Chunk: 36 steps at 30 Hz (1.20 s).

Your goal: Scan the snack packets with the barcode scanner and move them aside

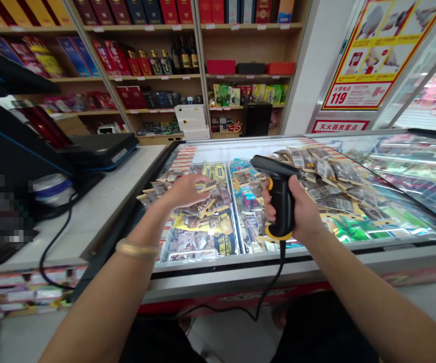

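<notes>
My right hand is wrapped round the grip of a black and yellow handheld scanner, held upright over the glass top of a chest freezer. Its cable hangs down from the grip. Over the freezer's left part is my left hand, fingers spread and curving to the right, holding nothing that shows. Beneath and beside it are small brown packets; whether the fingertips touch them I cannot tell. A yellow and dark printed bag lies in front of that hand. More brown packets are piled to the right of the scanner.
On the left counter are a dark checkout machine, a flat black device, a white and blue roll and a cable. Shelves of boxes and bottles stand behind the freezer. The scanner cable loops down in front.
</notes>
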Each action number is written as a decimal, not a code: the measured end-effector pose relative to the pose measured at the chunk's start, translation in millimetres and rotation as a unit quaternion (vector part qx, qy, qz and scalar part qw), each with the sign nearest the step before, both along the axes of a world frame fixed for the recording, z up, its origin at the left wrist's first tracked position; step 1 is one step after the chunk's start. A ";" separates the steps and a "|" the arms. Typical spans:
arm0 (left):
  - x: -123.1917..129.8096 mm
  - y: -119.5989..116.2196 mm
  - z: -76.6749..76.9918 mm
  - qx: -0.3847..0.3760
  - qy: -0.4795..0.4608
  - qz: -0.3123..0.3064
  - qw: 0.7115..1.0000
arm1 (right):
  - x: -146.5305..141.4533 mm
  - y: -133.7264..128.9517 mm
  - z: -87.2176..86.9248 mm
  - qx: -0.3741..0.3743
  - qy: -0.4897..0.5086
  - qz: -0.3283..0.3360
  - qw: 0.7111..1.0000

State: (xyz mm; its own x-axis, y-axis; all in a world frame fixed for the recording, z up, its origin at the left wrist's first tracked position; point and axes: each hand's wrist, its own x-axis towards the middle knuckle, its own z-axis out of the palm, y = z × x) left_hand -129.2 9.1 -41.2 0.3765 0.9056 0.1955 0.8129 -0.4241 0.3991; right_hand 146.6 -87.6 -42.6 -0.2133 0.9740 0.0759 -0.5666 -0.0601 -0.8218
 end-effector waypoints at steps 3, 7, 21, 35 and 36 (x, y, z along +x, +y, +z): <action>-22.8 0.4 3.9 -0.118 0.052 -0.017 0.991 | -31.6 26.3 3.8 -0.019 0.008 0.047 0.999; -21.9 -3.4 -3.9 -0.104 0.115 0.010 0.988 | -53.4 49.6 -1.4 -0.047 0.021 0.093 0.994; -21.8 -1.4 -17.4 -0.014 -0.191 0.025 0.981 | -45.9 46.7 -21.0 -0.041 0.038 0.079 0.995; -2.6 -7.9 -25.8 0.090 -0.258 0.099 0.957 | -51.6 35.8 -24.1 -0.065 0.011 0.166 0.984; -0.6 -9.2 -25.7 0.082 -0.259 0.090 0.958 | -52.0 35.7 -24.4 -0.065 0.010 0.168 0.984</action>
